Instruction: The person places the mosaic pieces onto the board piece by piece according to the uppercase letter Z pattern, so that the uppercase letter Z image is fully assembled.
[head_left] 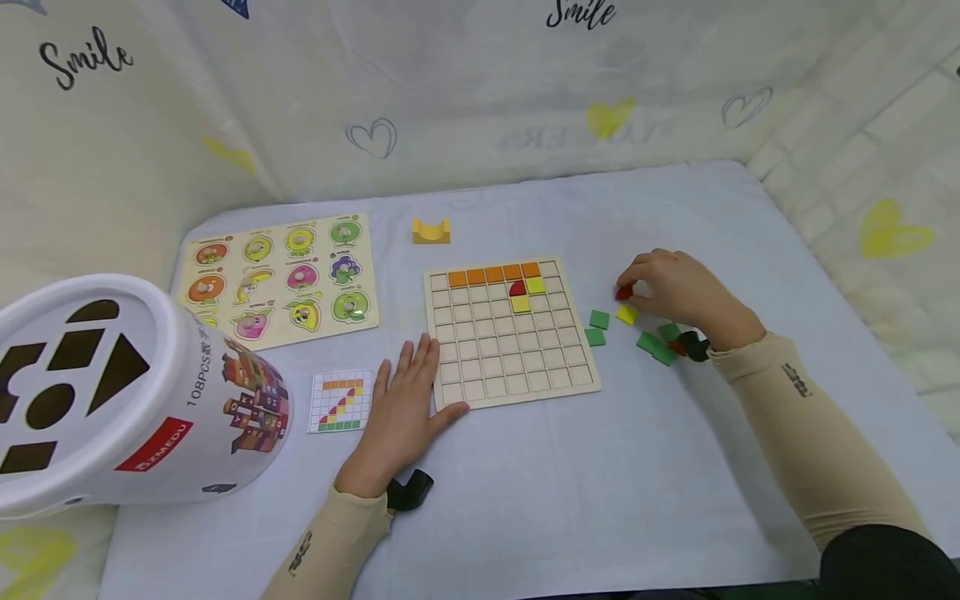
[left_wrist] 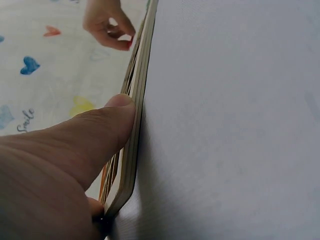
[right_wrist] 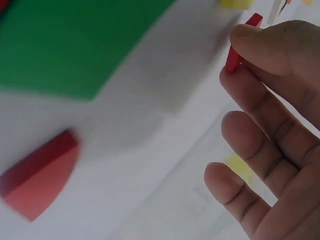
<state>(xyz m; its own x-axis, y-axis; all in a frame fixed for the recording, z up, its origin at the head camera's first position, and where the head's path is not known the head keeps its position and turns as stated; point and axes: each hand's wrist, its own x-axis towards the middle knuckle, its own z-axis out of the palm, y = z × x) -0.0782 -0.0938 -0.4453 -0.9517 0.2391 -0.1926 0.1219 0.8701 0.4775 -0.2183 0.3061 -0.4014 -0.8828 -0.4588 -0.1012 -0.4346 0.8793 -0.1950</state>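
Observation:
My right hand (head_left: 671,287) pinches a small red tile (right_wrist: 245,45) between thumb and index finger, right of the board. The other fingers are spread apart in the right wrist view. My left hand (head_left: 405,408) lies spread at the lower left corner of a wooden grid board (head_left: 517,358), its thumb (left_wrist: 112,122) against the front edge. Orange tiles (head_left: 493,274) fill part of the board's top row. Below them sit a red tile (head_left: 517,287) with a rounded side and two yellow tiles (head_left: 535,285). A loose yellow tile (head_left: 626,314) lies under the right hand.
Green tiles (head_left: 599,319) and another red tile (right_wrist: 42,175) lie right of the board. A pattern card (head_left: 340,402) rests beside the left hand. Behind it are a fruit puzzle board (head_left: 315,283) and a yellow arch block (head_left: 431,233). A white bucket (head_left: 172,375) stands at left.

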